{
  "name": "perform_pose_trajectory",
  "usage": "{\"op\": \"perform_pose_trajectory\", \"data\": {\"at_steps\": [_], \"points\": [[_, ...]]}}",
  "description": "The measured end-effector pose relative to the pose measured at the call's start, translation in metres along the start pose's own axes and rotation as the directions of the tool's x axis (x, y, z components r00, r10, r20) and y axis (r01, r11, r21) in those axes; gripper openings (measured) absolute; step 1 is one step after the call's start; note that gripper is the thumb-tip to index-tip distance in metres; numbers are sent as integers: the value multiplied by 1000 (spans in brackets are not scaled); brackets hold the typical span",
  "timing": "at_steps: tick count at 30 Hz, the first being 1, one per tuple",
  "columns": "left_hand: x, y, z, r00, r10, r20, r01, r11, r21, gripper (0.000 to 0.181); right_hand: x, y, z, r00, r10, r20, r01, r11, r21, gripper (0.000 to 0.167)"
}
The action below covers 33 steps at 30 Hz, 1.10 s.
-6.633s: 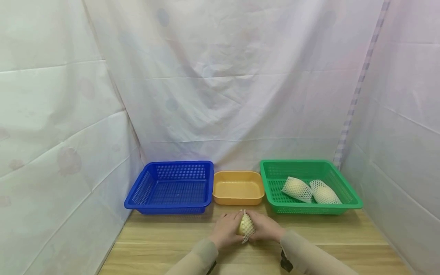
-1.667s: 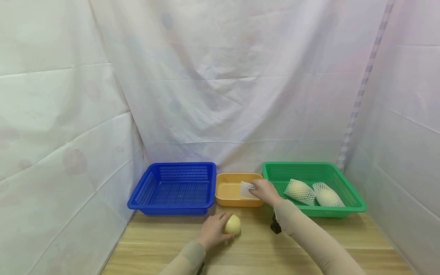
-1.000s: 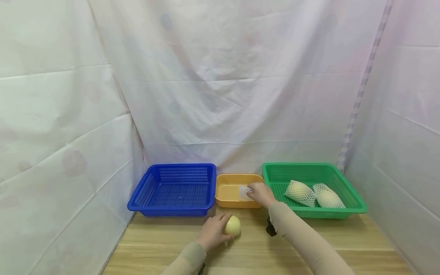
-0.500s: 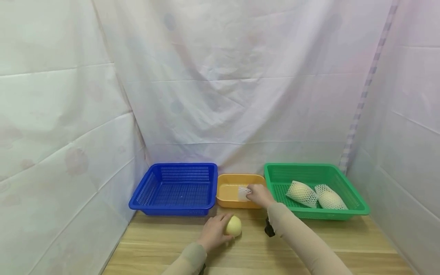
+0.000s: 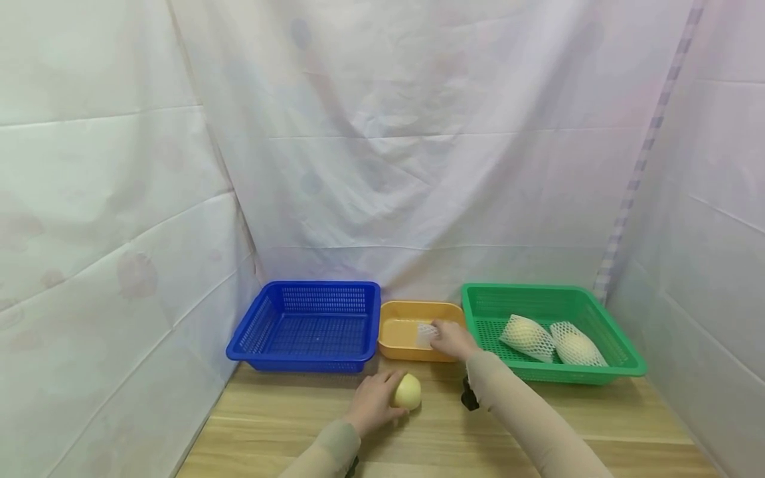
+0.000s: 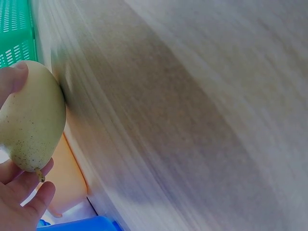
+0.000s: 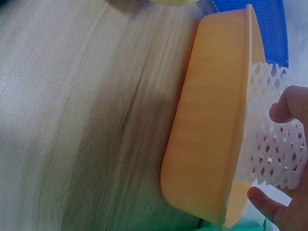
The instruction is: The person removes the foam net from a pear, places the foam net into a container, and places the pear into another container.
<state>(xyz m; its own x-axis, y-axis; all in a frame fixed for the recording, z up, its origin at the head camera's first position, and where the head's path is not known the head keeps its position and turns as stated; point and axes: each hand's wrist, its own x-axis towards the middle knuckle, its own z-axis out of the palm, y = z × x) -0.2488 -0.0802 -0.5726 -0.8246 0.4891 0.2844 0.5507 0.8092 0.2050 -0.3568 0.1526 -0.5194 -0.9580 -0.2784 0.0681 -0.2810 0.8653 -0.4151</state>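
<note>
My left hand (image 5: 372, 402) grips a pale yellow mango (image 5: 408, 392) on the wooden table, fingers and thumb around its left side. In the left wrist view the mango (image 6: 36, 115) shows small dark specks and a short stem, and its side touches the table. My right hand (image 5: 452, 340) pinches a white foam fruit net (image 5: 425, 333) over the orange tray (image 5: 394, 352). Seen from the right wrist, the flattened net (image 7: 272, 139) hangs across the tray's rim (image 7: 246, 72), under the thumb.
A blue basket (image 5: 311, 362) stands left of the tray, nothing in it. The green basket (image 5: 612, 332) on the right holds two netted mangoes (image 5: 526, 336). White cloth (image 5: 382, 166) hangs behind and at both sides.
Earlier both hands were at the netted mango on the table. The net has come off and moved with my right hand to the orange tray; my left hand keeps the bare mango.
</note>
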Motion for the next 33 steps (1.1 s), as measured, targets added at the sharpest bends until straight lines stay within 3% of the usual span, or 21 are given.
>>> {"op": "perform_pose_trajectory", "data": {"at_steps": [13, 33], "points": [[0, 1, -1, 1000, -20, 15, 20, 1000, -9, 82, -1, 5, -2, 1000, -10, -3, 10, 1000, 20, 36], [-1, 1, -1, 1000, -20, 8, 20, 1000, -23, 81, -4, 4, -5, 998, -32, -56, 33, 999, 13, 41]]}}
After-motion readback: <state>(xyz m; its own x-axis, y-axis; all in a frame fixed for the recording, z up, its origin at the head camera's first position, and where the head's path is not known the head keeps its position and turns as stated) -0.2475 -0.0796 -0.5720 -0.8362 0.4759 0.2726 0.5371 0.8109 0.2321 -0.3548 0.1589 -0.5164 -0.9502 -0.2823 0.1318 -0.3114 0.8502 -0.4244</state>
